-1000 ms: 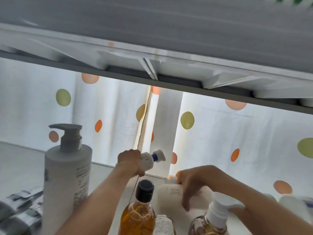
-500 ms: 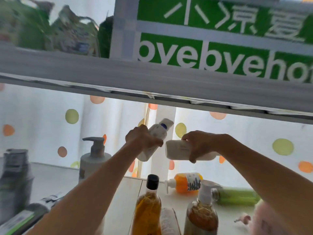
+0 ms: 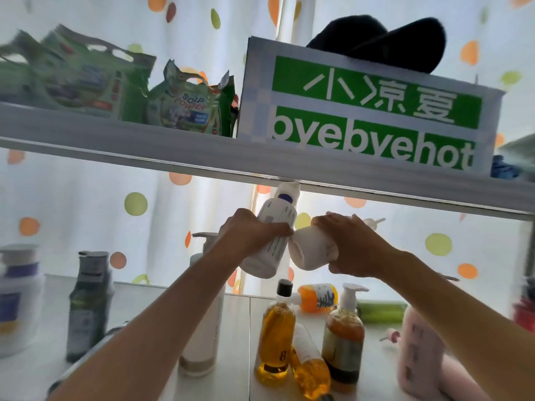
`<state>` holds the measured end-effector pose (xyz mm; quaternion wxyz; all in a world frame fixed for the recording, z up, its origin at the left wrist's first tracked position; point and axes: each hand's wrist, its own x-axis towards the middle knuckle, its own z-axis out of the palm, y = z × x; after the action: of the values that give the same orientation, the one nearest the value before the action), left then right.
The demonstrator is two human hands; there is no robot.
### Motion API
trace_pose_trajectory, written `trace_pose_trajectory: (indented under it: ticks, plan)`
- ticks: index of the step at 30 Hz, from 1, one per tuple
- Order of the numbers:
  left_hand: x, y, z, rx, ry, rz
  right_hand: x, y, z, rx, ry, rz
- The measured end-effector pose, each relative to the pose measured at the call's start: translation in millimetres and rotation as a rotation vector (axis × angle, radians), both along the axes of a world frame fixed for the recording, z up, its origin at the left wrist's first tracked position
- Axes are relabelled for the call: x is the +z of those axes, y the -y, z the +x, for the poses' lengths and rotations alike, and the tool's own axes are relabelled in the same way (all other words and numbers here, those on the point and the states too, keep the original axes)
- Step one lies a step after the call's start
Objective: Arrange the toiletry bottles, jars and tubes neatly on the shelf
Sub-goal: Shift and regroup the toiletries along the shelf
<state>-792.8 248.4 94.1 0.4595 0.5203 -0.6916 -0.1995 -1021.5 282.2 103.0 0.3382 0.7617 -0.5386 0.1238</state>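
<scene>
2 white shelf boards (image 3: 202, 157) span the frame; since a moment ago both bottles have risen from the lower board to frame centre, so placing is still pending. Left hand (image 3: 254, 235) fingers wrap the white cylindrical bottle with a blue collar (image 3: 275, 227); right hand (image 3: 347, 244) fingers clasp the white squat plastic bottle (image 3: 309, 250), bottles touching.

I see two pump bottles (image 3: 344, 331) standing on the lower shelf (image 3: 144, 302), with a boxed carton (image 3: 370, 111) on the shelf above (image 3: 144, 140).
</scene>
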Motion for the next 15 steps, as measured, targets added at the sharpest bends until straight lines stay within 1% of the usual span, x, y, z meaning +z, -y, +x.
trace_pose_trajectory:
  ticks: [5, 9, 13, 15]
  plan:
    - [-16.1, -49.5, 24.4, -0.020, -0.038, -0.009, -20.2, -41.0, 20.7, 0.086, 0.020, -0.041]
    - [-34.3, -94.6, 44.3, 0.007, -0.023, -0.001, -39.2, -72.0, 33.8, 0.221, 0.058, -0.085]
    - [-48.7, -133.1, 63.1, 0.094, -0.041, 0.022, -58.2, -96.2, 42.8, 0.372, 0.139, -0.140]
    - [-56.4, -152.9, 72.5, 0.137, -0.055, 0.049, -71.1, -105.5, 48.7, 0.401, 0.146, -0.145]
